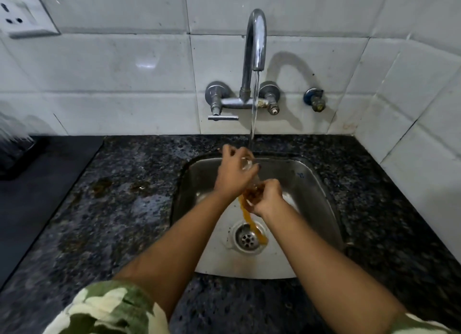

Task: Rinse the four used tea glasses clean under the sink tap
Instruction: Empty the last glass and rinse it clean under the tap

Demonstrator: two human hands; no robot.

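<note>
A clear tea glass (255,184) is held tilted over the steel sink (309,181), just below the running water from the chrome tap (257,39). My left hand (232,176) grips its upper end, where clear glass shows between the fingers. My right hand (268,199) holds the lower end, which is brown with tea. A stream of orange-brown tea (252,224) pours from it down to the drain (247,239). Whether the hands hold one glass or two I cannot tell. No other glasses are in view.
Dark speckled granite counter (129,199) surrounds the sink, with brown stains left of it. The tap lever (223,118) and valves sit on the white tiled wall. A dark stove surface (37,184) lies at the left, and a wall socket (15,14) at the top left.
</note>
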